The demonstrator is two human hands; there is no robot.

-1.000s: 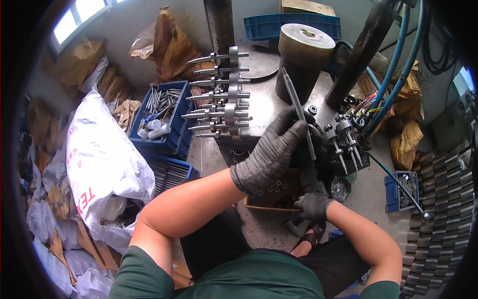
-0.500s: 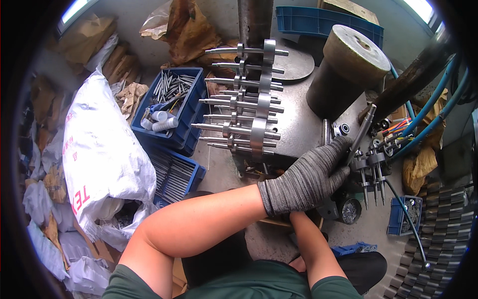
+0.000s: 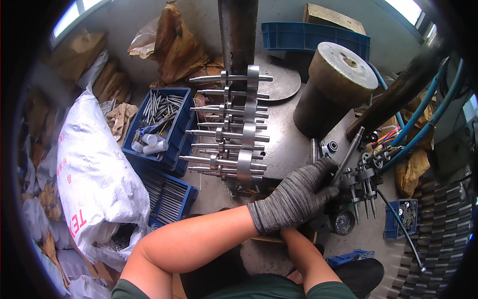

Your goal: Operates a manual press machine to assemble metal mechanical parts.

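In the head view, a pale wall (image 3: 199, 15) is standing behind a grey metal worktop (image 3: 285, 137). A big dark metal cylinder with a pale round top (image 3: 343, 70) is standing on it. On the worktop's left side, a row of shiny steel rods with round metal rings (image 3: 247, 132) is lining up. The left hand (image 3: 294, 199), in a grey striped knitted glove, is holding a thin grey steel rod (image 3: 349, 152) between its thumb and fingers. The rod is leaning, with its top end pointing up and to the right. It is sitting just right of a small round metal bearing (image 3: 332, 146). The right hand is hiding under the left one, so I cannot tell whether it is holding anything. Near the rod, more steel rods with rings (image 3: 368, 177) are hanging at the worktop's right edge. A round pan with little metal bits (image 3: 343, 223) is sitting below them. Far left, a white woven sack (image 3: 99, 169) is lying beside a blue plastic box full of loose rods (image 3: 186, 117).
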